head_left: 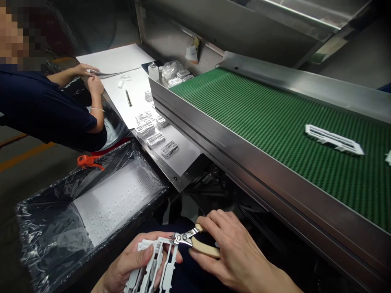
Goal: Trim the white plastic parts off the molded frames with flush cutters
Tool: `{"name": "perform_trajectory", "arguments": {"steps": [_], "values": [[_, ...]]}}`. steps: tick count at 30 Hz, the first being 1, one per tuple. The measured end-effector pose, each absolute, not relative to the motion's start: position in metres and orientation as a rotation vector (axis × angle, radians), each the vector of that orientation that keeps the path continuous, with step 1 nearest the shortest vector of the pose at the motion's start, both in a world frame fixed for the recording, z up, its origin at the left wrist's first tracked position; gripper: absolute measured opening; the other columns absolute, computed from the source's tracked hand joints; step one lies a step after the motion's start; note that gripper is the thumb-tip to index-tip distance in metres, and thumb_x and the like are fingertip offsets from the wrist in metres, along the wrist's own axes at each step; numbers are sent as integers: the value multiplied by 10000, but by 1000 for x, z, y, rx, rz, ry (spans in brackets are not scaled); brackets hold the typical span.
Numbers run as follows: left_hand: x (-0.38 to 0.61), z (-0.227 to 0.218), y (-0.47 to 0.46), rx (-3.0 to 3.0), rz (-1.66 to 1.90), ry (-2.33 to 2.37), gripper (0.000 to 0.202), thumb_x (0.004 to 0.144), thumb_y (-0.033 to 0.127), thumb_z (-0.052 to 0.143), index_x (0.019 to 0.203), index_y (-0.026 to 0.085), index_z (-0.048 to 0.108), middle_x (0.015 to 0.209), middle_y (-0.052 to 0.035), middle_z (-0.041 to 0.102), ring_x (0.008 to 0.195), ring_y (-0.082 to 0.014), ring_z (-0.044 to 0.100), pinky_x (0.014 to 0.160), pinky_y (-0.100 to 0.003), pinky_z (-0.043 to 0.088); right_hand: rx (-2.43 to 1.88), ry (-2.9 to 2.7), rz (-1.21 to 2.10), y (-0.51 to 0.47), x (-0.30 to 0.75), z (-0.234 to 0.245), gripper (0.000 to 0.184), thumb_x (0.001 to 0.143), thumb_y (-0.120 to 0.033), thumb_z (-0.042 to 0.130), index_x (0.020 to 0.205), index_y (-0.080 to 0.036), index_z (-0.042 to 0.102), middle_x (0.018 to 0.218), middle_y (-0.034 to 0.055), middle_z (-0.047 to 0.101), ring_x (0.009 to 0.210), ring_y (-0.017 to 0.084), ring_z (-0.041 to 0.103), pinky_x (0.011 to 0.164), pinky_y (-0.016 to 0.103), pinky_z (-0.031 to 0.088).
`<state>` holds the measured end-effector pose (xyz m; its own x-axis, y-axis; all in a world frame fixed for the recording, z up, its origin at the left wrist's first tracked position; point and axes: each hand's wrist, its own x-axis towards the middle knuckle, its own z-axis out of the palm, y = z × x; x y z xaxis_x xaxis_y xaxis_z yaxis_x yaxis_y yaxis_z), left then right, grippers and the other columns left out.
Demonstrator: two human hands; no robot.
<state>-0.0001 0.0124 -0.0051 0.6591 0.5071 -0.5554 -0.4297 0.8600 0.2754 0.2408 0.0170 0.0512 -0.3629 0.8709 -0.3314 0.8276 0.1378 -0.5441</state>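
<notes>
My left hand (131, 260) is closed around several white plastic frames (168, 273), which are slotted and stacked together at the bottom of the view. In my right hand (232, 246) are side cutters (205, 247) with cream handles, the handles spread apart. The metal jaws of the cutters meet the top corner of the nearest frame, close to my left fingertips. Whether the jaws are closed on the plastic is too small to tell.
A green conveyor belt (259, 110) carries a white plastic piece (334, 140). Stacked white parts (169, 149) lie on the side table. At left stands a bin lined with black plastic (39, 228), an orange clamp (88, 161) on its rim. A co-worker (39, 106) handles sheets at the table.
</notes>
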Motion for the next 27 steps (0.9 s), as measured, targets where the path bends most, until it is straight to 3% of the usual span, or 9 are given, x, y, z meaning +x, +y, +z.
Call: {"name": "perform_trajectory", "arguments": {"steps": [10,18,22,27], "values": [[2,0,23,138,463,668,426,712,363,770,1057,122,701,922,-180,743,518,-105,615,502,-179,486,-1699,-2416,857,20,239,47,256,842,-468,598,973,-252,559,814,-11,538,726,179,483,680,323,313],[0,-5,22,156,471,667,406,721,384,755,1056,158,704,940,-183,740,527,-117,612,497,-193,456,-1637,-2443,648,22,238,42,228,822,-440,634,808,-225,557,693,-19,515,604,152,448,571,289,266],[1,-4,26,161,455,660,444,710,392,763,1066,134,700,937,-173,735,504,-99,586,483,-187,444,-1761,-2232,855,21,237,41,230,857,-451,581,835,-223,559,708,-7,544,628,158,499,569,269,312],[3,-3,28,148,481,653,477,715,379,761,1112,128,676,949,-162,727,523,-97,586,495,-181,442,-2086,-1788,1301,20,238,40,272,885,-499,497,803,-241,463,747,-18,557,665,162,520,577,255,355]]}}
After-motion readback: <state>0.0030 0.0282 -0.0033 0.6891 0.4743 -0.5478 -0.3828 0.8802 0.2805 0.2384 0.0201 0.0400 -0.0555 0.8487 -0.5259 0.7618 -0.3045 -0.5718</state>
